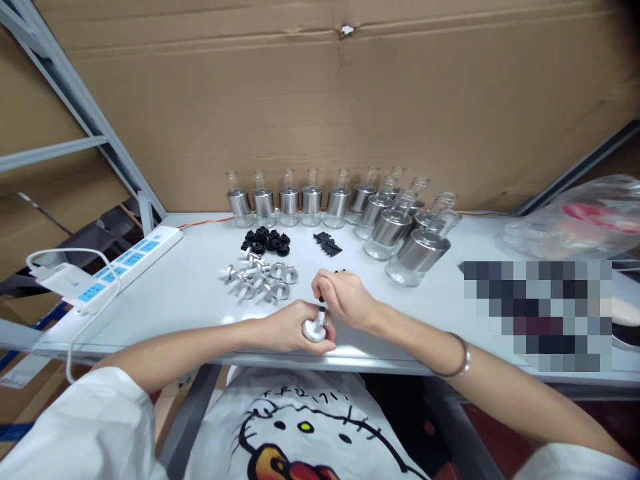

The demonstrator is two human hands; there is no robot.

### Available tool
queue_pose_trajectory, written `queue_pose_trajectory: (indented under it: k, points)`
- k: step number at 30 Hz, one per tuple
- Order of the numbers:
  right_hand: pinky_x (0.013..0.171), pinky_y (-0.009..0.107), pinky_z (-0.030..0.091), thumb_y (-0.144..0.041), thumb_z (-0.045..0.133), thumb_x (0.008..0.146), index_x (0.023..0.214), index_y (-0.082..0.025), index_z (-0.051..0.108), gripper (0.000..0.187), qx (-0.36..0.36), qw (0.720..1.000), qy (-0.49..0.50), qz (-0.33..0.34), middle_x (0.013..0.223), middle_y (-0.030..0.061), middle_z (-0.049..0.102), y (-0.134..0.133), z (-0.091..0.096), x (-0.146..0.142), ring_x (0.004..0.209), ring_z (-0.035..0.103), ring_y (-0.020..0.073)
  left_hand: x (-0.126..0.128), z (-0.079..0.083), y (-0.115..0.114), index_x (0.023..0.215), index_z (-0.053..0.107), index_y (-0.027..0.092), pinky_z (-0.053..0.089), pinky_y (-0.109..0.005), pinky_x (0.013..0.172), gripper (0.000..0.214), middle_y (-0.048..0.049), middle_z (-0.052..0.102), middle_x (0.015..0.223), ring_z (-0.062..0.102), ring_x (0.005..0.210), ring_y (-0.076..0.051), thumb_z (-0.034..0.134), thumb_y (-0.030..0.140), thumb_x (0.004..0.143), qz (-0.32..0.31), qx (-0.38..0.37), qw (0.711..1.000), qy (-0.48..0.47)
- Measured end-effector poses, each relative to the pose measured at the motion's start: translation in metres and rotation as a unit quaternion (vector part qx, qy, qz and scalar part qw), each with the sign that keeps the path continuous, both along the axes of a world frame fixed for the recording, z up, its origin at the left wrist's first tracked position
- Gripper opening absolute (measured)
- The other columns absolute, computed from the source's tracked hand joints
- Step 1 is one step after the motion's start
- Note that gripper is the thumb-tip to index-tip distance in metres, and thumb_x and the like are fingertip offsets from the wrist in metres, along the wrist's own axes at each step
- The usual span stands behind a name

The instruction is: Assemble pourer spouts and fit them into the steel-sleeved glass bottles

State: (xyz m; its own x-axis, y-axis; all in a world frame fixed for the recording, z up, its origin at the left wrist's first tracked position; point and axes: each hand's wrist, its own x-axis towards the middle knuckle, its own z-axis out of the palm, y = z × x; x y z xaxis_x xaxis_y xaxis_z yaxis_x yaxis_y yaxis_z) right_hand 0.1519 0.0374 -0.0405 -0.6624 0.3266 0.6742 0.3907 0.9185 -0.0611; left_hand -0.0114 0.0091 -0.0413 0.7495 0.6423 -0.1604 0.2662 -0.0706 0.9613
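Metal sleeves [425,251] around glass bottles [404,273]; left fingers [321,347] clasping silver piece [314,331]; right fingers [328,291] curled above, hold unclear.

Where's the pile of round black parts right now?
In the head view, the round black parts lie left of centre on the table, just beyond the loose silver pieces, with flat black pieces to their right.

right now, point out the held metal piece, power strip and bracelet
Metal piece [315,331], head view: on its round face.
Power strip [132,260], head view: on its socket face.
Bracelet [467,359], head view: on its band.
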Motion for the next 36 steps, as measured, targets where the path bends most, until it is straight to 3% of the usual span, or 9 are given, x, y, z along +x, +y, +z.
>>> queue_pose_trajectory:
  k: [4, 8, 11, 15, 17, 21, 25, 36]
  points:
    - [0.055, 0.022, 0.040, -0.035, 0.023, 0.102, 0.076, -0.018, 0.055, 0.045, -0.034, 0.997, 0.068, -0.009, 0.063, 0.0014, 0.059, 0.005, 0.020, 0.010, 0.055, 0.052, 0.0105, 0.001, 0.002, 0.000, 0.069, 0.060, 0.014, 0.037, -0.020, 0.058, 0.017, 0.0041, 0.054, 0.063, 0.045, 0.058, -0.007, 0.067, 0.029, 0.069, -0.005, 0.003, 1.000, -0.010]
    - [0.065, 0.025, 0.042, -0.035, 0.031, 0.099, 0.080, -0.018, 0.060, 0.038, -0.115, 0.970, 0.171, -0.126, 0.072, 0.0034, 0.059, 0.028, 0.032, 0.025, 0.066, 0.055, 0.0137, 0.000, 0.001, 0.003, 0.071, 0.059, 0.014, 0.036, -0.020, 0.055, 0.019, 0.0043, 0.053, 0.058, 0.046, 0.054, -0.007, 0.066, 0.032, 0.070, -0.005, -0.025, 1.000, -0.010]
    - [0.069, 0.028, 0.042, -0.034, 0.042, 0.093, 0.074, -0.018, 0.064, 0.034, -0.192, 0.948, 0.171, -0.189, 0.074, 0.0041, 0.056, 0.046, 0.027, 0.031, 0.072, 0.055, 0.0164, 0.000, -0.002, 0.005, 0.074, 0.059, 0.014, 0.037, -0.020, 0.054, 0.024, 0.0042, 0.054, 0.055, 0.048, 0.052, -0.008, 0.068, 0.036, 0.071, 0.001, -0.046, 0.999, -0.024]
    - [0.065, 0.027, 0.041, -0.030, 0.048, 0.087, 0.075, -0.016, 0.065, 0.025, -0.342, 0.903, 0.125, -0.228, 0.066, 0.0021, 0.061, 0.061, 0.015, 0.032, 0.064, 0.056, 0.0159, 0.000, -0.002, 0.005, 0.074, 0.059, 0.014, 0.038, -0.020, 0.054, 0.025, 0.0039, 0.055, 0.057, 0.049, 0.053, -0.007, 0.070, 0.035, 0.070, -0.002, -0.051, 0.998, -0.034]
    - [0.066, 0.026, 0.042, -0.026, 0.050, 0.084, 0.075, -0.016, 0.062, 0.018, -0.381, 0.883, 0.127, -0.242, 0.063, 0.0012, 0.064, 0.066, 0.010, 0.033, 0.062, 0.058, 0.0153, 0.000, 0.000, 0.004, 0.073, 0.059, 0.013, 0.038, -0.020, 0.054, 0.025, 0.0039, 0.055, 0.057, 0.049, 0.053, -0.007, 0.071, 0.034, 0.069, 0.000, -0.050, 0.998, -0.033]
    - [0.069, 0.026, 0.044, -0.018, 0.053, 0.078, 0.071, -0.019, 0.055, 0.007, -0.368, 0.883, 0.118, -0.266, 0.061, -0.0002, 0.066, 0.074, 0.004, 0.038, 0.062, 0.062, 0.0150, 0.000, 0.002, 0.002, 0.073, 0.059, 0.013, 0.038, -0.020, 0.054, 0.024, 0.0037, 0.055, 0.057, 0.049, 0.053, -0.007, 0.072, 0.033, 0.069, 0.005, -0.050, 0.998, -0.034]
    - [0.064, 0.026, 0.043, -0.021, 0.057, 0.079, 0.069, -0.019, 0.052, 0.012, -0.345, 0.890, 0.089, -0.286, 0.057, -0.0006, 0.064, 0.080, -0.001, 0.042, 0.058, 0.060, 0.0150, 0.000, 0.003, 0.003, 0.073, 0.059, 0.013, 0.038, -0.021, 0.054, 0.027, 0.0038, 0.055, 0.056, 0.049, 0.053, -0.007, 0.073, 0.035, 0.068, 0.009, -0.057, 0.998, -0.034]
    - [0.064, 0.026, 0.038, -0.022, 0.061, 0.081, 0.074, -0.017, 0.063, 0.009, -0.297, 0.907, 0.011, -0.300, 0.071, 0.0048, 0.068, 0.090, -0.017, 0.041, 0.067, 0.060, 0.0173, 0.001, -0.001, 0.004, 0.073, 0.060, 0.013, 0.040, -0.020, 0.055, 0.028, 0.0037, 0.056, 0.057, 0.050, 0.054, -0.007, 0.075, 0.036, 0.066, 0.015, -0.069, 0.996, -0.047]
